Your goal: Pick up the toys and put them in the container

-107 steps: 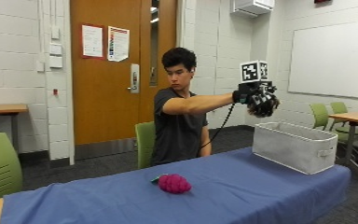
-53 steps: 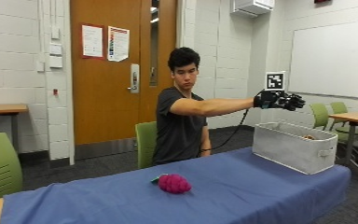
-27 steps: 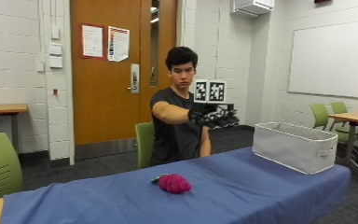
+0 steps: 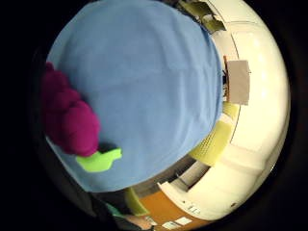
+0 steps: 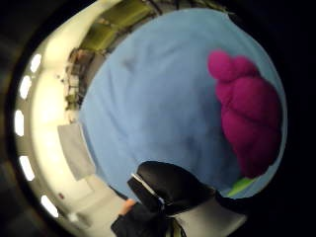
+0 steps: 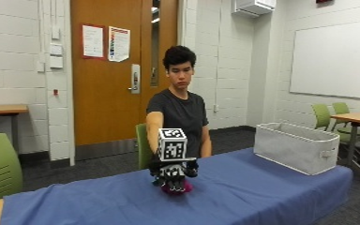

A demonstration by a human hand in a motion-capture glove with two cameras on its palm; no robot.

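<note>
In the outside view the person stands behind the table (image 6: 273, 187), lower centre of the frame, with the gloved right hand (image 6: 174, 177) lowered directly over the magenta plush toy (image 6: 179, 189); the toy rests on the blue tablecloth and only its lower edge shows beneath the glove; the grey fabric container (image 6: 295, 147) stands at the right of the frame, well apart from the toy.

Both palm views show the toy close to the palm; it fills the left edge of the little-finger view (image 4: 67, 118) with a green tab (image 4: 98, 161) protruding beside it, and the right of the thumb view (image 5: 249, 123); blue cloth remains visible around it in both.

Hand state: cannot be determined; the fingers hang over the toy, but whether they have curled round it is hidden by the glove's back in the outside view.

Judged step: descent to grasp; the transfer to the container is not yet begun.

Risks: the toy is soft and rounded, so a shallow closure may squeeze it out sideways; fingers reaching too low may pinch the tablecloth with the toy and drag the cloth on lifting; a hold on the green tab alone may let the toy swing or drop during the long carry to the container.
</note>
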